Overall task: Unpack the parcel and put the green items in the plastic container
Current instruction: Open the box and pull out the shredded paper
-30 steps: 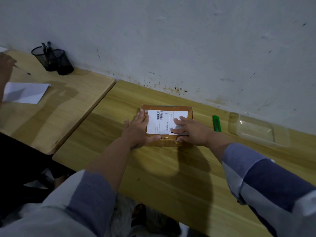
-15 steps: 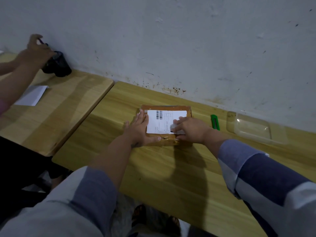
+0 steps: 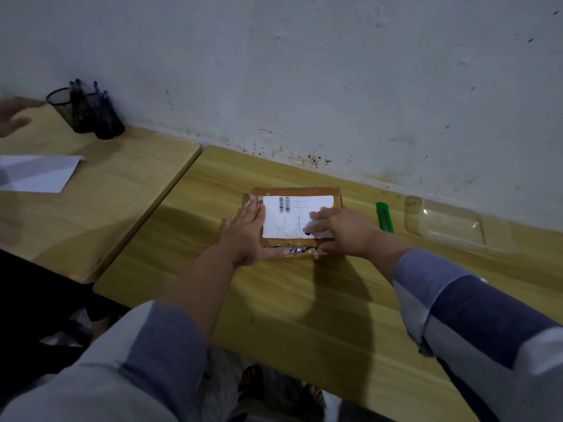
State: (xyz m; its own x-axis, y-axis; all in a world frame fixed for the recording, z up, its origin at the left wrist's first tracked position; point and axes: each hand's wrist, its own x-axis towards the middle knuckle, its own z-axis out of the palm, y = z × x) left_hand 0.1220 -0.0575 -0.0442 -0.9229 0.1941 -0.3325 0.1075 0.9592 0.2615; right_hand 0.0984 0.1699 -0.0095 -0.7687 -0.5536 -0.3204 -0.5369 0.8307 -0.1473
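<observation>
A flat brown parcel (image 3: 297, 191) with a white shipping label lies on the wooden table near the wall. My left hand (image 3: 248, 236) rests flat on its left side, thumb along the near edge. My right hand (image 3: 342, 231) presses on the label's right part, fingers bent, thumb at the near edge, where the wrapping looks torn and something white and blue shows. A green utility knife (image 3: 384, 217) lies just right of the parcel. The clear plastic container (image 3: 457, 225) stands farther right by the wall and looks empty.
A second wooden table (image 3: 100, 193) adjoins on the left with two black mesh pen holders (image 3: 88, 112) and a white paper sheet (image 3: 39, 175). Another person's blurred hand (image 3: 13, 114) shows at the far left edge. The wall runs close behind.
My hands stay on the parcel, nearly unmoved. The other person's hand has drawn back from the pen holders toward the left edge.
</observation>
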